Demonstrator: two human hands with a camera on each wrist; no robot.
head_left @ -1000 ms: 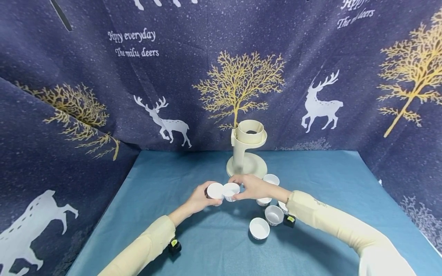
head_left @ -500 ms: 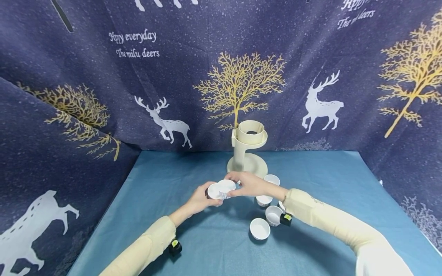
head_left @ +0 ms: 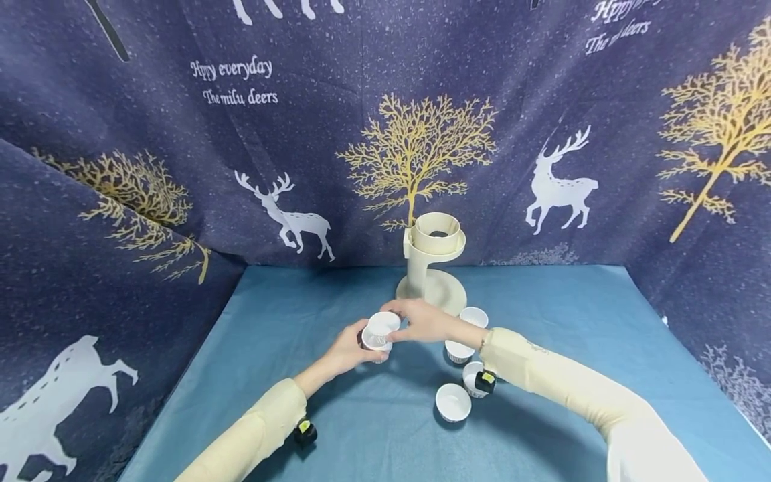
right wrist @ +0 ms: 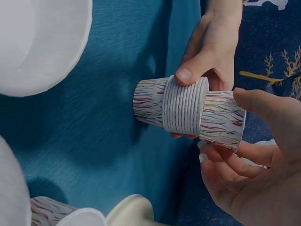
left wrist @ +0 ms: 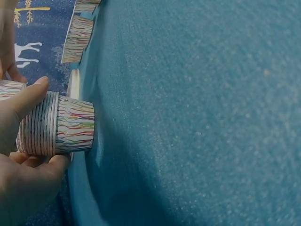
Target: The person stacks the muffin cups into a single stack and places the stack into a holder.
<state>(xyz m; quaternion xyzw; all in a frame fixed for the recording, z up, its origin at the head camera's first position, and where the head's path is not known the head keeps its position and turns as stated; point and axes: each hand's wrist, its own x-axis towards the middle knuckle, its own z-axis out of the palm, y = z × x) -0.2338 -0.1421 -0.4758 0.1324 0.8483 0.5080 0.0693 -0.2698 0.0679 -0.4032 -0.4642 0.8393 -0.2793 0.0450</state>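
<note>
My left hand (head_left: pixel 348 351) grips a nested stack of white paper cups (left wrist: pixel 75 125) with thin coloured wavy lines, held above the blue cloth. Several rims are packed together between thumb and fingers. With thumb and fingertips, my right hand (head_left: pixel 424 320) pinches a single paper cup (right wrist: pixel 222 117) of the same pattern by its rim. In the right wrist view, this cup's lower end sits at the mouth of the stack, its patterned wall mostly outside. From the head, the single cup's opening overlaps the stack's.
Loose paper cups stand to the right: one cup (head_left: pixel 453 403) nearest, another cup (head_left: pixel 473 380) partly behind the wrist camera, a third cup (head_left: pixel 460 352) under the right forearm, and a far cup (head_left: pixel 474 316). A cream stand (head_left: pixel 415 274) with a ring-shaped holder rises behind the hands.
My right hand has moved left with its cup, from beside the stack to over its mouth. The left hand and its stack have stayed nearly still.
</note>
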